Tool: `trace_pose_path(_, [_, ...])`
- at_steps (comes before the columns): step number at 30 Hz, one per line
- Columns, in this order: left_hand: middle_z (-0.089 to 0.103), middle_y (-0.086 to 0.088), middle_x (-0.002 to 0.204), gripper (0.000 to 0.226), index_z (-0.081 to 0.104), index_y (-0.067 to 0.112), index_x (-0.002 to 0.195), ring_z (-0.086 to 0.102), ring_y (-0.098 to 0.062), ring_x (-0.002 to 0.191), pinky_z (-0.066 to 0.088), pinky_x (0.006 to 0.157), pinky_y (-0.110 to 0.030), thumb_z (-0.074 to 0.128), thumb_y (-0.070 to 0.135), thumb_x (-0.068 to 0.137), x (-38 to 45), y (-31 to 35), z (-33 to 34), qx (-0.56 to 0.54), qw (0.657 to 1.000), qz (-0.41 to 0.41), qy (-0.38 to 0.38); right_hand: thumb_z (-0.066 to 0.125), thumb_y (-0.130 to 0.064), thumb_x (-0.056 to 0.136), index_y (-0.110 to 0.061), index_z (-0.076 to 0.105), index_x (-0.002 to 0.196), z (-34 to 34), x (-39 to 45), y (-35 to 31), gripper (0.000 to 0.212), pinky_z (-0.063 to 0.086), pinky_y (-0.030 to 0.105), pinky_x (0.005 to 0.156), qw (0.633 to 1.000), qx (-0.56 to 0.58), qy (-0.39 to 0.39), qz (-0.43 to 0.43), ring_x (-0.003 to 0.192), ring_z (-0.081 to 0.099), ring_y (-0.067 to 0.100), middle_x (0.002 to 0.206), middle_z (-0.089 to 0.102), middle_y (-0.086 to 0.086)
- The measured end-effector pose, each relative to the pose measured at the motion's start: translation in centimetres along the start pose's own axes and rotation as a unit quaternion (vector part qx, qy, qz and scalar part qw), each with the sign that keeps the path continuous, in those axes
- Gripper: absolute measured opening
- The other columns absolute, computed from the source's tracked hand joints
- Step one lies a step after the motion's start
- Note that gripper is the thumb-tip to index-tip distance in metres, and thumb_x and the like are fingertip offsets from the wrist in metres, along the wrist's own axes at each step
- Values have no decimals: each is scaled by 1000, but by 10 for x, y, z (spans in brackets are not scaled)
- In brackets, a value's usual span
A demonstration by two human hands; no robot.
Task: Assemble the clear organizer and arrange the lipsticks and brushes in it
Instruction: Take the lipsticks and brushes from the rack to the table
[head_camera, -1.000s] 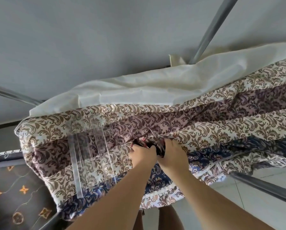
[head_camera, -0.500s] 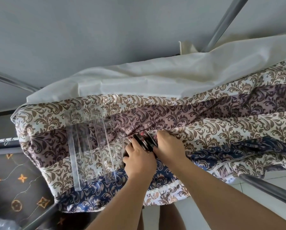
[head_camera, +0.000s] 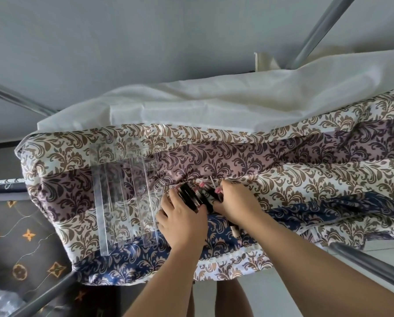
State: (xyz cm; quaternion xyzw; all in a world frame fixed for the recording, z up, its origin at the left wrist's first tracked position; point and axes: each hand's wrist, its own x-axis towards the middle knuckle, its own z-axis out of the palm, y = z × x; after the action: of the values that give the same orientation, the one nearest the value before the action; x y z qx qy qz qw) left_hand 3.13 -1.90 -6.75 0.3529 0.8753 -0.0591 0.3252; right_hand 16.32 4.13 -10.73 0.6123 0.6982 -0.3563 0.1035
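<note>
Patterned quilt [head_camera: 283, 170], clear organizer [head_camera: 125, 197] beside lipsticks [head_camera: 192, 197]

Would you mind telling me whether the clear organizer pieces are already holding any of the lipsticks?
No, the clear organizer pieces lie flat and empty on the patterned bedspread, while the lipsticks sit bunched between both hands.

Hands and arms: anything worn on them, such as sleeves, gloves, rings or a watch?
Nothing worn shows. Both forearms are bare to the bottom edge of the frame, with no sleeves, gloves or watch. The left hand and right hand show no rings; fingertips are partly hidden.
</note>
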Motion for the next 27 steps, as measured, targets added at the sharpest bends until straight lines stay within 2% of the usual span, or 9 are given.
trace_pose_path(3, [23, -10, 162, 101, 9, 20, 160, 27, -40, 142, 27, 116, -51, 59, 66, 85, 4, 6, 5, -20, 1000, -13, -2, 67, -39, 80, -18, 51, 98, -3, -2, 7, 32, 33, 26, 42, 999, 33, -11, 0, 52, 54, 10, 66, 58, -6])
trace_pose_path(7, [33, -12, 147, 103, 14, 19, 156, 35, -38, 132, 37, 108, -50, 69, 58, 78, 12, 19, 12, -48, 999, 1, -7, 65, -32, 75, -26, 47, 82, -5, -4, 12, 21, 30, 25, 41, 998, 67, -18, 9, 48, 52, 11, 63, 58, -5])
trace_pose_path(9, [33, -13, 143, 98, 16, 19, 153, 35, -38, 129, 41, 105, -51, 71, 50, 78, 17, 24, 15, -56, 998, 15, -14, 65, -30, 74, -27, 44, 79, -6, -7, 14, 21, 29, 25, 42, 996, 83, -15, 20, 48, 51, 11, 62, 57, -6])
trace_pose_path(13, [29, -19, 150, 81, 16, 19, 152, 38, -42, 133, 46, 103, -51, 63, 40, 90, 26, 27, 22, -45, 996, 75, -3, 65, -22, 72, -31, 41, 73, -7, -12, 18, 26, 32, 23, 42, 989, 135, -1, 54, 48, 53, 10, 61, 58, -6])
trace_pose_path(16, [38, -17, 139, 66, 23, 20, 148, 53, -38, 116, 57, 85, -47, 59, 39, 96, 29, 27, 23, -23, 990, 140, 17, 66, -17, 73, -28, 43, 75, -6, -17, 20, 25, 33, 21, 43, 981, 179, 10, 70, 49, 54, 9, 63, 60, -4])
trace_pose_path(20, [49, -13, 125, 43, 35, 19, 131, 63, -34, 94, 59, 72, -45, 60, 29, 97, 36, 24, 19, -20, 981, 194, 11, 65, -19, 72, -23, 45, 75, -11, -19, 21, 21, 34, 26, 46, 971, 226, -1, 72, 51, 49, 13, 65, 58, -2])
trace_pose_path(22, [52, -8, 119, 37, 39, 21, 124, 64, -27, 80, 54, 58, -37, 61, 22, 95, 41, 20, 15, -61, 978, 202, -4, 66, -18, 72, -23, 48, 76, -16, -18, 22, 19, 35, 28, 49, 964, 254, -18, 81, 53, 48, 14, 66, 57, -1])
trace_pose_path(25, [60, 1, 107, 37, 41, 41, 113, 62, -13, 63, 41, 42, -19, 59, 15, 93, 46, 15, 5, -147, 968, 198, -44, 67, -15, 74, -21, 61, 84, -23, -18, 25, 13, 40, 21, 43, 954, 280, -36, 99, 53, 54, 13, 72, 66, 4])
trace_pose_path(27, [63, 4, 98, 45, 40, 53, 101, 60, -9, 57, 41, 42, -20, 59, 14, 91, 45, 11, -1, -184, 961, 194, -74, 65, -13, 79, -17, 65, 91, -26, -19, 27, 13, 43, 20, 39, 947, 296, -50, 110, 48, 58, 13, 77, 71, 11])
